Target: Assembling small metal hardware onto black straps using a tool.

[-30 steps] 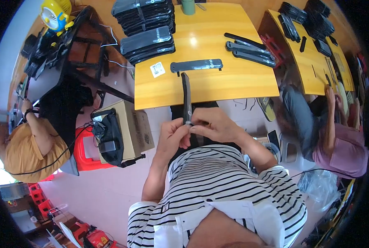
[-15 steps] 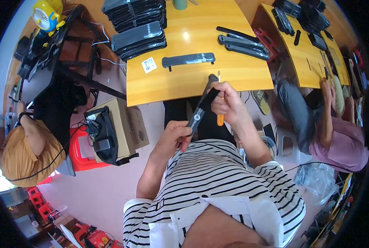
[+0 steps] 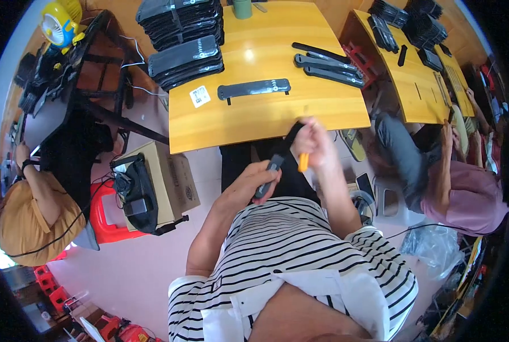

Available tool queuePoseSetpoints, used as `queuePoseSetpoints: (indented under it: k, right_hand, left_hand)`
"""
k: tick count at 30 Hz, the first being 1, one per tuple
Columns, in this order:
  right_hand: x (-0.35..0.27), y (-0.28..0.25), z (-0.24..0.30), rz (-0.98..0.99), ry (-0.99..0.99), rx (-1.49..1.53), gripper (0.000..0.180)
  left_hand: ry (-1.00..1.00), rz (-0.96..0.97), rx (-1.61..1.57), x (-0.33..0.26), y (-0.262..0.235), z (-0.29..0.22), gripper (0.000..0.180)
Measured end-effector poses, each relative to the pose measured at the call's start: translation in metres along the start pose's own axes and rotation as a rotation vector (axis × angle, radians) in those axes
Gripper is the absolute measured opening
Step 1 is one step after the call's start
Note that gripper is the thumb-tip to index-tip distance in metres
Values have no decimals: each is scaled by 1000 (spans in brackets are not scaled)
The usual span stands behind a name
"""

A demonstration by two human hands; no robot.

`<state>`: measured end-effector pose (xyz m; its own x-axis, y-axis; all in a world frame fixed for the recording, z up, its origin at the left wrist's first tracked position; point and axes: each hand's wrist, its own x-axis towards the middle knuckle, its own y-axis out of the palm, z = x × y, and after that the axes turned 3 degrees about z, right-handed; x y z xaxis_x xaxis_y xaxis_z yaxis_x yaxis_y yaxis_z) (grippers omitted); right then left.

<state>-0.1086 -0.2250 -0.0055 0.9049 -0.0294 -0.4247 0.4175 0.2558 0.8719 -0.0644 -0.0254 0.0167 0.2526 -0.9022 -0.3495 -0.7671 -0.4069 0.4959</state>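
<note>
My left hand (image 3: 253,181) is closed around the lower end of a long, flat black strip (image 3: 275,162) with a light printed mark. A narrower black strap (image 3: 293,137) runs from the strip up to my right hand (image 3: 316,142). The right fingers are closed near that strap's upper end and are smeared by motion. An orange-handled screwdriver (image 3: 303,162) is held in the same fist, its handle pointing down; its shaft is too blurred to make out. Both hands are in front of my body, below the near edge of the yellow table (image 3: 323,117).
A similar black strip with two small tabs (image 3: 253,89) lies on the table beside a white label (image 3: 199,96). Black strips are stacked at the left (image 3: 185,60) and lie loose at the right (image 3: 329,67). A cardboard box (image 3: 177,185) stands left of me. Co-workers sit on both sides.
My left hand has slid up along the strip, covering more of it. The right hand has shifted slightly, blurred, still with the screwdriver and strap. The whole view has tilted a little.
</note>
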Motion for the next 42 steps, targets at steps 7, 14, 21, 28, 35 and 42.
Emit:
queuePoseSetpoints:
  k: [7, 14, 21, 28, 35, 42]
  right_hand:
    - [-14, -33, 156, 255, -611, 67, 19]
    - [-89, -7, 187, 117, -696, -227, 12]
    - [-99, 38, 114, -181, -714, -1652, 20]
    - [-89, 52, 94, -215, -1049, -2051, 10]
    - [-84, 34, 94, -276, -1046, -1780, 10]
    - [-76, 28, 90, -215, -1036, -1736, 9]
  left_hand:
    - [-117, 163, 116, -53, -12, 8, 19]
    - [70, -354, -89, -110, -73, 37, 23]
    - [350, -709, -53, -66, -123, 14, 30]
    - [304, -806, 102, -9, -160, 0, 17]
    - [243, -1062, 370, 8, -173, 4, 32]
    - [239, -1251, 608, 2, -164, 8, 33]
